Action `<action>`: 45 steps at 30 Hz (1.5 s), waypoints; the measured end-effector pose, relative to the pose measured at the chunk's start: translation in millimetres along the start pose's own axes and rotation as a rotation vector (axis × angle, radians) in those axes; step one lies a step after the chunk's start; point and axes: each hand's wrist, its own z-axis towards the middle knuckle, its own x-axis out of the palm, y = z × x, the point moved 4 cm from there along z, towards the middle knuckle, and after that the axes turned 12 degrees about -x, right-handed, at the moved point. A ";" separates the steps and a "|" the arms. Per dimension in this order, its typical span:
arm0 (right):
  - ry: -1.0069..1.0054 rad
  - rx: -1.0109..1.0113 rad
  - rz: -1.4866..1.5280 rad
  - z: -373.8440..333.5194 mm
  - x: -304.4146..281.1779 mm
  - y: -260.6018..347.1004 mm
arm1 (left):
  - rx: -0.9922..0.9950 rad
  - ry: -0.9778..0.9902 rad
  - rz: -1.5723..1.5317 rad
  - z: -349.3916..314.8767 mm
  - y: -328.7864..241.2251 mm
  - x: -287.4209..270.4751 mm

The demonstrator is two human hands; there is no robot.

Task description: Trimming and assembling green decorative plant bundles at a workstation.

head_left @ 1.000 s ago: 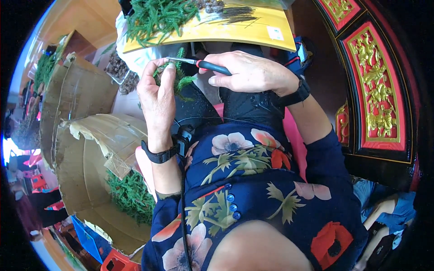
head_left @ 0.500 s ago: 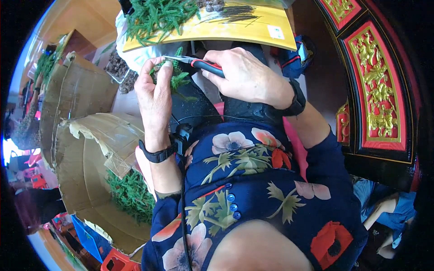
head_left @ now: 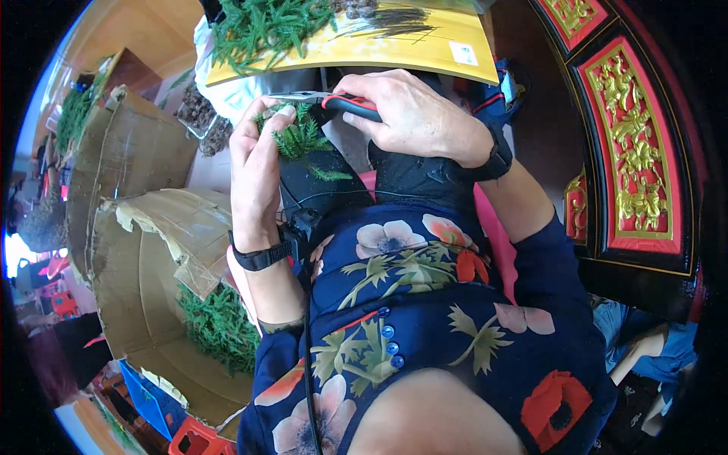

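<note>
Between the thumb and fingers of my left hand (head_left: 258,155) is pinched a small green artificial fern-like sprig (head_left: 302,136), its fronds hanging over my lap. My right hand (head_left: 421,117) is wrapped round the red and black handles of a pair of pliers (head_left: 350,105). The pliers' metal jaws point left and lie against the top of the sprig, close to my left fingertips. What exactly sits between the jaws is too small to tell.
Ahead stands a yellow table (head_left: 394,57) with a pile of green sprigs (head_left: 265,30) and dark thin wires (head_left: 394,23). A torn cardboard box (head_left: 159,303) holding more greenery (head_left: 220,330) is at my left. Carved red-and-gold panels (head_left: 633,144) rise at my right.
The pliers have turned to lie more level, and my right hand has shifted slightly. The sprig has tilted and dropped a little, with its fronds now spread lower and to the right.
</note>
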 end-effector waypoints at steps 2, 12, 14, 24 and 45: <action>-0.018 -0.039 -0.001 -0.3 1.4 -1.8 | -0.024 0.019 -0.038 0.4 1.1 -0.2; -0.093 -0.126 -0.107 1.9 -0.8 -12.1 | -0.131 0.001 -0.311 4.6 10.1 -4.0; -0.100 -0.114 -0.127 1.8 -4.4 -14.1 | -0.122 0.055 -0.329 4.8 9.1 -2.4; -0.125 -0.095 0.006 -3.0 -14.4 -8.3 | -0.022 0.182 0.098 -1.9 2.3 -18.1; -0.509 0.601 0.051 39.4 -162.5 -189.6 | 0.338 -0.426 0.712 0.2 -7.1 0.2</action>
